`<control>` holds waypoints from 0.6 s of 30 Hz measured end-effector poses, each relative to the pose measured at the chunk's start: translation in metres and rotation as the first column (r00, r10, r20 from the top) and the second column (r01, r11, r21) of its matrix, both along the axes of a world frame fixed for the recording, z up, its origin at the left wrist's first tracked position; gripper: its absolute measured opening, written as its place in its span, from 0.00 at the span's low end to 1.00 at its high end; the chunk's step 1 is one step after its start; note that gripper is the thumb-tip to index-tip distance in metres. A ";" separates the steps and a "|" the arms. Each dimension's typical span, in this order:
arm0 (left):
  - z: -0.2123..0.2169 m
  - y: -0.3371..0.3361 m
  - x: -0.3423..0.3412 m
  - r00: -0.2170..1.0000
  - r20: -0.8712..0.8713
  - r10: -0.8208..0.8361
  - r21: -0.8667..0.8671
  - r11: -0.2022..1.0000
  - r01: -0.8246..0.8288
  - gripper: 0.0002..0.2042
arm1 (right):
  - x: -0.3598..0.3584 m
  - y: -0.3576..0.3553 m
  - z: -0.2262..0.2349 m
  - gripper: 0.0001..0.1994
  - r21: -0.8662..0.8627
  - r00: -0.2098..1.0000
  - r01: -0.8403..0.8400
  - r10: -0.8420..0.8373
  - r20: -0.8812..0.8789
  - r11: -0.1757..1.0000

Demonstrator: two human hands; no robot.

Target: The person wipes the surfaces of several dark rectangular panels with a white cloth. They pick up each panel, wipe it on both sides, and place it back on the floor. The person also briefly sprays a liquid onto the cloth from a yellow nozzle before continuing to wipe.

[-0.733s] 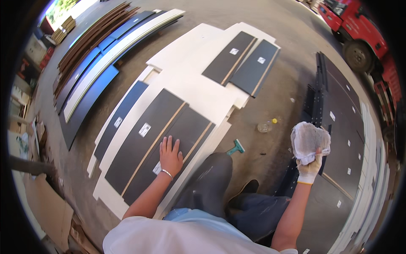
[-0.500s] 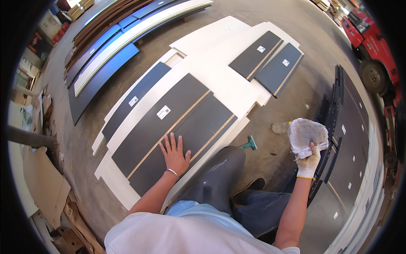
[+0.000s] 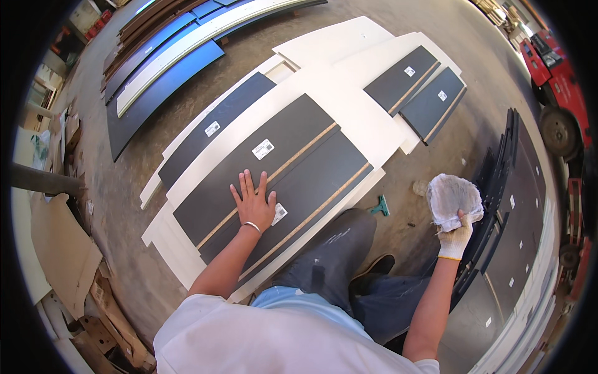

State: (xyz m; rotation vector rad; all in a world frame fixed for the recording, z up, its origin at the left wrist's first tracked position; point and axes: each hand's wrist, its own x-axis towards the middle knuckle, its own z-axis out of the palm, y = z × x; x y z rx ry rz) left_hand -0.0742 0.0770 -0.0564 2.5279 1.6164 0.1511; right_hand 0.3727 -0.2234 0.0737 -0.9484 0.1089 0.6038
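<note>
While kneeling over floor panels: observations.
Left hand (image 3: pixel 254 202): bare, fingers spread wide, palm flat on dark panel (image 3: pixel 274 171); grips nothing.
Right hand (image 3: pixel 456 237): gloved, closed round a bunched white cloth (image 3: pixel 453 198), held above the concrete floor (image 3: pixel 405 206).
Panel handling: likely stiff, flat, slick-faced; take by the long edges.
Cloth: soft, light; grip anywhere.

The dark panels (image 3: pixel 274 168) looked smooth and matt with raw wood-coloured edge strips, lying on matt white boards (image 3: pixel 349 100) over rough grey concrete floor (image 3: pixel 187 93), while the right hand (image 3: pixel 455 237) wore a knitted cloth glove and gripped a crumpled white rag (image 3: pixel 453 198).
</note>
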 end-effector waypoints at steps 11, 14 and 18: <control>-0.005 0.078 0.083 0.995 0.000 -0.096 0.029 0.995 0.096 0.34 | -0.027 0.013 0.007 0.36 -0.078 1.000 -0.008 0.006 -0.026 0.997; -0.014 0.035 0.149 0.954 0.043 -0.298 0.007 0.955 0.298 0.37 | -0.036 0.015 0.013 0.36 0.010 0.998 -0.048 0.048 -0.031 0.999; -0.011 -0.033 0.239 0.712 0.113 -0.693 -0.116 0.702 0.702 0.35 | -0.048 0.012 0.016 0.35 0.164 1.000 -0.016 0.016 0.004 0.986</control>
